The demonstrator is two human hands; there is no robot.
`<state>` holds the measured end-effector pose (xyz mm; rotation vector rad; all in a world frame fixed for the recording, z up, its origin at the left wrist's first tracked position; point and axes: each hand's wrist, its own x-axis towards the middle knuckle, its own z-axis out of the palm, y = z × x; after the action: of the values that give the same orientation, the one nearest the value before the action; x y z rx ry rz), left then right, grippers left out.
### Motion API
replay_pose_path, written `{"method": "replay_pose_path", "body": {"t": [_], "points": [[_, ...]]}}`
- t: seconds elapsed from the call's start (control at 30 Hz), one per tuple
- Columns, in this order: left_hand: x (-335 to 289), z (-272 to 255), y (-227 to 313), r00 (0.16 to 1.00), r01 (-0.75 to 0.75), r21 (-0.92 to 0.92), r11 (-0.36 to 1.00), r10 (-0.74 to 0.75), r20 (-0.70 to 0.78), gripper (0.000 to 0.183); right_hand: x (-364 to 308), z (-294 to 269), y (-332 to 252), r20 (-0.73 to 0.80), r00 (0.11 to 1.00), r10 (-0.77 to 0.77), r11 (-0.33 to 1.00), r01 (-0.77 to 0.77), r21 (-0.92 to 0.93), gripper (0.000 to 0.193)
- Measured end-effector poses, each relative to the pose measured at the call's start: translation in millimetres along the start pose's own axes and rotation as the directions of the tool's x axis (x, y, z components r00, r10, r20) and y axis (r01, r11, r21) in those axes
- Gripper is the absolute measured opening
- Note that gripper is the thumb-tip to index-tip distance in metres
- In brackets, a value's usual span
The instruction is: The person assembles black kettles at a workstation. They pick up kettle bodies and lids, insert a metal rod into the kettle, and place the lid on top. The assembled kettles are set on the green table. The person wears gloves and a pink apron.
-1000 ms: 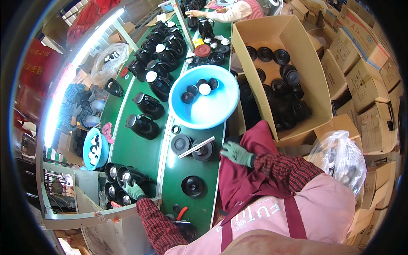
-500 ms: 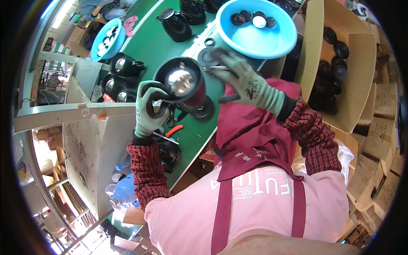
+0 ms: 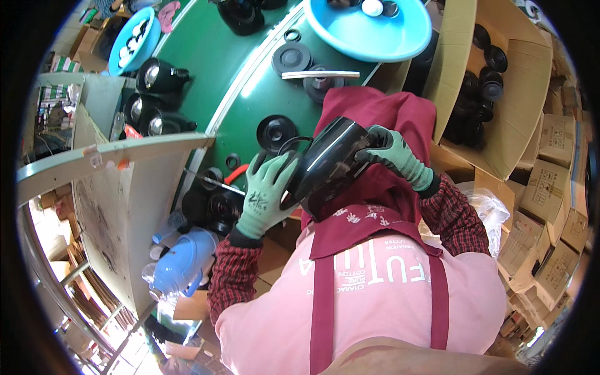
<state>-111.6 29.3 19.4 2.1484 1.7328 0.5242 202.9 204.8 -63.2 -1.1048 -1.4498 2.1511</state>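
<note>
A glossy black thermos jug [image 3: 334, 156] lies tilted on its side above my lap, held between both hands. My left hand [image 3: 265, 194], in a pale green glove with dark fingers, wraps its lower left end. My right hand [image 3: 397, 159], gloved alike, grips the opposite end at the upper right. Just beyond the left hand, a black round part [image 3: 276, 134] rests on the green table [image 3: 240, 75]. Farther off are a black disc [image 3: 292, 58] and another black part [image 3: 324, 87] with a pale rod [image 3: 320, 75] across it.
A blue basin [image 3: 369, 34] holds black and white round pieces. The cardboard box [image 3: 525, 81] on the right contains black parts. Several black jugs [image 3: 162, 76] lie at the left. A red-handled tool [image 3: 236, 174] and a metal frame bar [image 3: 119, 151] flank my left hand.
The jug has come off the table toward my lap and turned from mouth-up onto its side. My right hand has let go of the rod and taken hold of the jug.
</note>
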Motion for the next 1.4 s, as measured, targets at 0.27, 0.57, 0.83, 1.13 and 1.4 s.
{"method": "replay_pose_path", "body": {"t": [0.27, 0.57, 0.83, 1.13, 1.4], "points": [[-29, 51, -16, 0.99, 0.139, -0.302, 0.943, -0.144, 0.008, 0.083, -6, 27, -27, 0.03, 0.953, 0.301, 0.902, -0.274, -0.333, 0.024], [-91, 151, -69, 0.991, -0.091, -0.288, 0.953, 0.114, 0.065, 0.049, 101, -27, 64, 0.082, 0.986, 0.142, -0.257, 0.117, -0.959, 0.06], [-103, 151, -57, 0.962, -0.079, -0.291, 0.953, -0.004, -0.274, 0.044, 6, 85, -27, 0.189, 0.859, -0.476, 0.811, 0.512, -0.284, 0.055], [-78, 109, -52, 0.995, 0.083, -0.621, 0.78, -0.1, 0.007, 0.047, -4, 59, -45, 0.391, 0.855, -0.341, 0.838, 0.465, -0.286, 0.073], [-74, 97, -54, 0.982, 0.166, -0.612, 0.774, -0.187, 0.03, 0.049, 24, 75, -28, 0.424, 0.814, -0.398, 0.791, 0.538, -0.29, 0.074]]}}
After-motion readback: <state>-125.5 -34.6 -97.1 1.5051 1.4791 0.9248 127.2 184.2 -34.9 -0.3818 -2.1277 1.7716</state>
